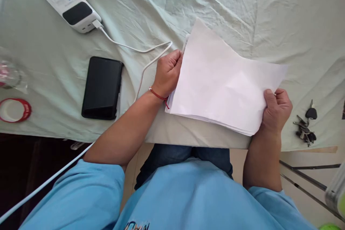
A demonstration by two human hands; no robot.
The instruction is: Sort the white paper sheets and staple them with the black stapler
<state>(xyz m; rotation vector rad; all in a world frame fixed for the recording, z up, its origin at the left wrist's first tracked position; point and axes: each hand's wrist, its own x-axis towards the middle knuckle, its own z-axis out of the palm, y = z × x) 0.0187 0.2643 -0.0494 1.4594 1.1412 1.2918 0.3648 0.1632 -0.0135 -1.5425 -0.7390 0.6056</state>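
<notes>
Far left edge of the table has a roll of red tape (14,110) lying flat with a bit of crinkly clear plastic (10,73) above it, all sitting on a wrinkled pale green cloth (269,14). Up top left there's a white power bank (64,0) with a dark panel on one end and a sticker with blue and grey print on it, way too small to read honestly. A white cable (129,47) plugs into it and snakes across toward the middle. Below that lies a black phone (102,87), screen dark, flat on the cloth and apart from everything else. Then comes the person's left hand (167,73), red string bracelet (158,95) on the wrist, fingers curled shut around the left edge of a stack of white paper (221,82). The stack is the main thing here: plain blank sheets, no print showing on the top page, a few layers visible along the near edge, lying at a tilt on the table's near edge, right in front of the person. The right hand (276,109) pinches the lower right corner, thumb on top and fingers tucked underneath. Just right of that sits a bunch of keys (306,125) with a black fob. The person wears a light blue shirt (188,197), some dark lettering at the bottom cut off by the frame.
</notes>
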